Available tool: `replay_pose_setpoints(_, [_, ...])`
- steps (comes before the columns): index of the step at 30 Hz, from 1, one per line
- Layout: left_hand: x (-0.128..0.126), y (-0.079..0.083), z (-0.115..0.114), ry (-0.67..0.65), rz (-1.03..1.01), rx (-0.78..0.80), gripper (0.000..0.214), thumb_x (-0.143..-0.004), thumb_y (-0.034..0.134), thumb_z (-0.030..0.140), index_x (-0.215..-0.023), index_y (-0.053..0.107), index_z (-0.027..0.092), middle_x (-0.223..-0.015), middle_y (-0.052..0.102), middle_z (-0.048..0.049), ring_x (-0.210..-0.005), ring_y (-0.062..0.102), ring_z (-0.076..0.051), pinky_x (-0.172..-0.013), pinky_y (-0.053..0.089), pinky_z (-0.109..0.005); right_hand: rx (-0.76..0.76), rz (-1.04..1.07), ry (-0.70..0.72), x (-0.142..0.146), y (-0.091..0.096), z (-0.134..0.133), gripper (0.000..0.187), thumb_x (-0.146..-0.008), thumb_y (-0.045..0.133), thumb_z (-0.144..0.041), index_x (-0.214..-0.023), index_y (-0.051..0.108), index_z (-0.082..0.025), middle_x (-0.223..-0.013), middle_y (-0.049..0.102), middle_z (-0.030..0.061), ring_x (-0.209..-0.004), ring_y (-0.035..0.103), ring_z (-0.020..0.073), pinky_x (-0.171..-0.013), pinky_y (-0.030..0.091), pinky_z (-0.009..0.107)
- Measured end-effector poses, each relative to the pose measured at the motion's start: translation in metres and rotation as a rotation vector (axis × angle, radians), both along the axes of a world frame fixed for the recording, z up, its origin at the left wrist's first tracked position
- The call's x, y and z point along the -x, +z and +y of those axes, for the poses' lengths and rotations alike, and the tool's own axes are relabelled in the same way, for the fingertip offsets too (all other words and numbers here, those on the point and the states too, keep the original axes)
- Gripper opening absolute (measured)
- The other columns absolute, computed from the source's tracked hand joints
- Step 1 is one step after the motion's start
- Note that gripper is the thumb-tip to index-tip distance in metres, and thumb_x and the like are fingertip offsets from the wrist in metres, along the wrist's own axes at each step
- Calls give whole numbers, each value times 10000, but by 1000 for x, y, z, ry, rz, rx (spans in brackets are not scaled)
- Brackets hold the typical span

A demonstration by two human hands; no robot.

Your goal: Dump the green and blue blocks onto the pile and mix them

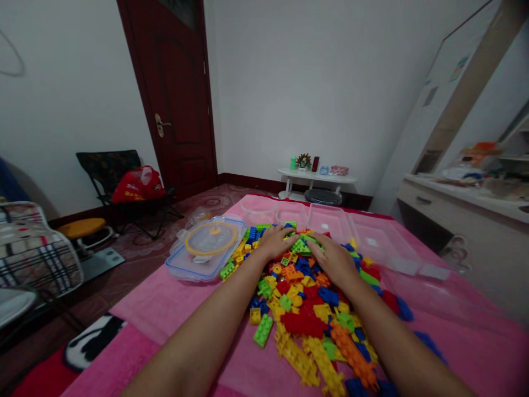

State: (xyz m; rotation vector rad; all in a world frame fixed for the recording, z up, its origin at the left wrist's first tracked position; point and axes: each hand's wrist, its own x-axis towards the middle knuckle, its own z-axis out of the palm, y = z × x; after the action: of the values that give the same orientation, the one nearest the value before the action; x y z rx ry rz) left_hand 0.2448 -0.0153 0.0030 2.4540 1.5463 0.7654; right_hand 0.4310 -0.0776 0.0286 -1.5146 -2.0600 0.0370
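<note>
A heap of toy building bricks point(294, 275) in red, yellow, green, blue and orange covers the middle of the pink cloth. On the far left part of the heap rests my left hand point(275, 242), fingers stretched and apart. My right hand point(334, 259) lies on the heap's far right part, its fingers also extended. Between the fingertips are some green bricks point(303, 244); both hands touch or nearly touch them, and I see no clear grip. Nearer to me lie a loose green brick point(263, 331), long yellow pieces point(296, 355) and a long orange piece point(353, 354).
Several clear plastic boxes point(328, 218) line the table's far side. Lidded containers, one with a yellow ring point(210, 238), stand left of the heap. Beyond are a white side table point(316, 176), a folding chair point(108, 160) with a red bag point(138, 184), and a cabinet point(467, 215) at right.
</note>
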Motion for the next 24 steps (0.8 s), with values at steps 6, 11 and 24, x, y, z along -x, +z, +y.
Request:
replay_pose_setpoints(6, [1, 4, -3, -11, -10, 8, 497, -889, 314, 565, -1229, 558, 297, -1270, 544, -35, -1185, 464, -216, -1026, 327, -382, -2, 12, -39, -1, 1, -4, 440, -916, 341, -452, -1232, 563, -242, -1234, 604, 65, -1118, 559, 245, -942, 417, 379])
replay_pose_setpoints(11, [4, 3, -2, -23, -44, -8, 419, -902, 367, 475, -1207, 586, 289, -1226, 580, -33, -1139, 508, -201, -1002, 354, -344, 3, 87, -33, -6, -2, -4, 419, -919, 344, -435, -1210, 590, -262, -1207, 624, 45, -1096, 573, 228, -923, 432, 358])
replay_pose_setpoints(24, [6, -7, 6, -29, -111, -25, 421, -891, 399, 457, -1235, 573, 287, -1304, 543, -43, -1215, 465, -215, -1045, 311, -367, -87, -193, 313, 29, 33, -106, 568, -787, 522, -574, -1298, 496, -327, -1351, 498, 59, -1254, 407, 295, -1111, 119, 529])
